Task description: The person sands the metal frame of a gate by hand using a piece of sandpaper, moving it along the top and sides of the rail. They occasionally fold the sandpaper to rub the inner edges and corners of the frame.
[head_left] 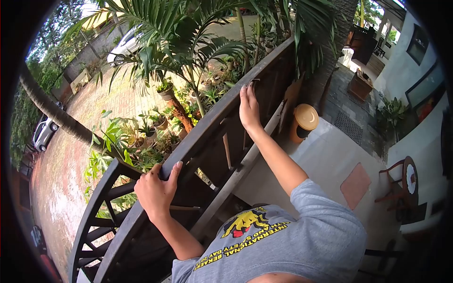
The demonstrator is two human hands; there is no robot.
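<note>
My left hand (155, 191) is wrapped over the top rail of a dark railing (207, 129), its thumb on the near side and its fingers curled over the far edge. Farther along the same railing, my right hand (249, 107) rests against the inner side just below the top edge. Its fingers are stretched out and close together, pointing upward. A small thin thing (255, 80) shows at those fingertips, too small to name. Both arms reach forward from a grey printed T-shirt (264, 240).
Potted plants (160, 122) and palm fronds (188, 42) crowd the railing's far side. A round-topped orange-brown container (306, 118) stands inside near the railing. A reddish mat (356, 185) and a wooden chair (401, 181) are at right. Parked cars (46, 133) stand outside on brick paving.
</note>
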